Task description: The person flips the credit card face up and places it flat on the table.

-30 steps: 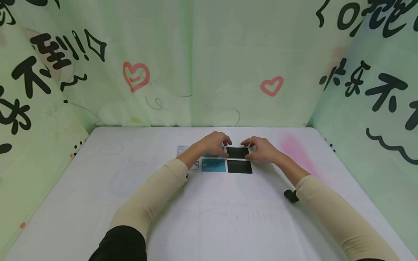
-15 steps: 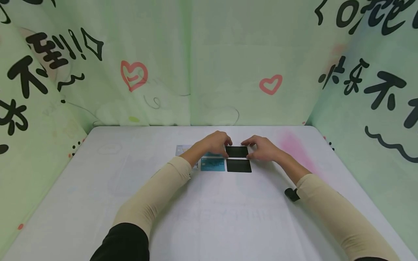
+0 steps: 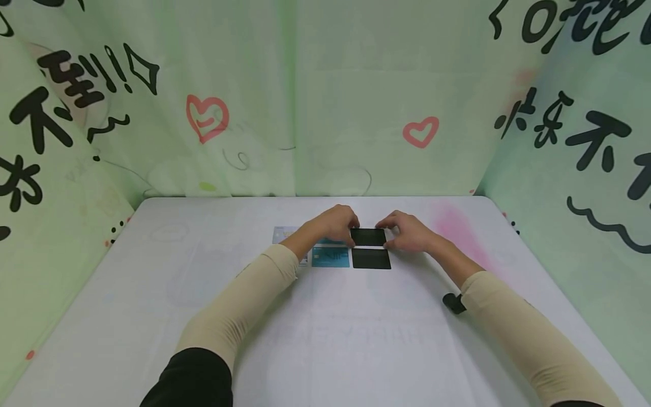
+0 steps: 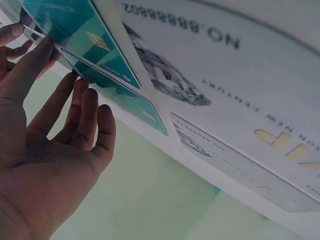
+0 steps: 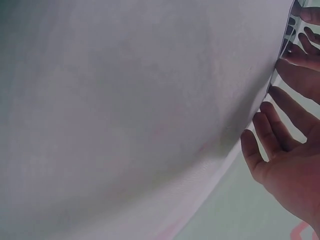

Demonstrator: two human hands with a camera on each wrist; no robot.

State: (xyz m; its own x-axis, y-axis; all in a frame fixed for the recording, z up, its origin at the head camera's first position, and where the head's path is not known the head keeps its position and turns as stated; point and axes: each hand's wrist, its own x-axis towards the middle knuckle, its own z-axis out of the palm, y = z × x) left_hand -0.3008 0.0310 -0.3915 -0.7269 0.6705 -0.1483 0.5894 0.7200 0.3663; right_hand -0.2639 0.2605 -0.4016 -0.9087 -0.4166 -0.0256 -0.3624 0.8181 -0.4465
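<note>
In the head view, cards lie in two rows on the white table. My left hand touches the left edge of the rear black card, thumb at the near corner and fingers at the far one. My right hand pinches the same card's right edge likewise. A second black card lies just in front. Beside it is a teal VIP card; another teal card shows in the left wrist view, partly behind my left hand in the head view. Silver VIP cards lie farther left.
A green printed curtain with red hearts and black writing encloses the table at the back and sides. A small black object shows beside the right sleeve. My left forearm partly covers the front silver card.
Both hands stay at the rear black card with barely any shift. Its gap to the front black card looks about the same. The head view has shifted slightly.
</note>
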